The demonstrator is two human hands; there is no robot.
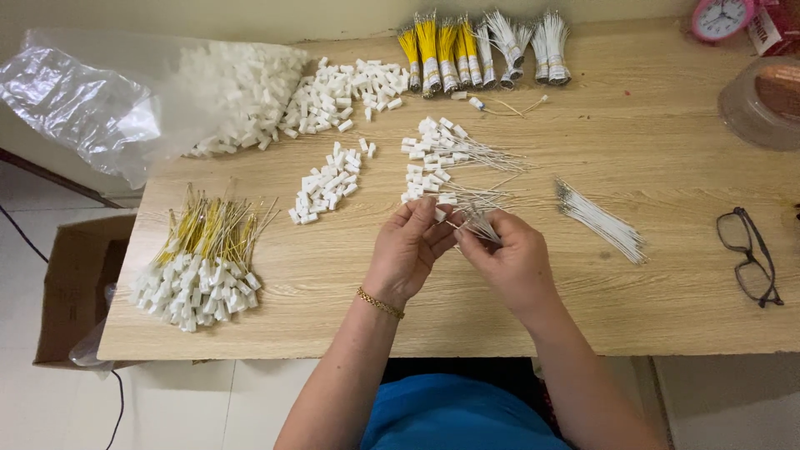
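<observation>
Far left on the tabletop point(333, 308), finished yellow-wire pile point(200, 267) with white connectors. Loose white connectors point(329, 182) remain mid-left. Left hand point(407, 254), fingers pinching a connector point(439, 214); right hand point(508, 258) pinching a small bunch of white wires point(482, 225). Behind the hands, finished white-wire pieces point(454, 158); right, bare white wires point(602, 222) left. Roughly midway, judging by piles.

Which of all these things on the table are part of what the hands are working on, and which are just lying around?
In use: left hand, right hand, white wires, loose white connectors, finished white-wire pieces, finished yellow-wire pile, wire bundles, bag of connectors.

Lying about: glasses, pink clock, cardboard box.
</observation>
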